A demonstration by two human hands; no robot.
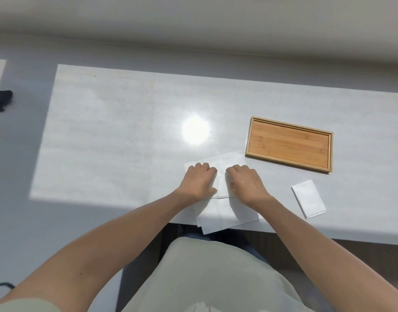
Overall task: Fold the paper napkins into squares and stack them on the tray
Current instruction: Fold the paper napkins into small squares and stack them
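Pressing knuckles-up with curled fingers, the left hand (199, 180) and right hand (246, 181) hold down the napkins (220, 212) at the table's (126, 131) near edge; the tray (289, 144) sits far right, a folded napkin (308, 199) nearer.

Table (126, 131) fills mid-frame. Tray (288, 166) sits right of centre, nothing in it. Napkin pile (225, 215) lies lower centre, just left of and below the tray, its lower edge overhanging the table's near edge. Left hand (199, 181) and right hand (246, 182) rest side by side on the pile. Folded napkin (308, 198) lies lower right, below the tray, apart from it.
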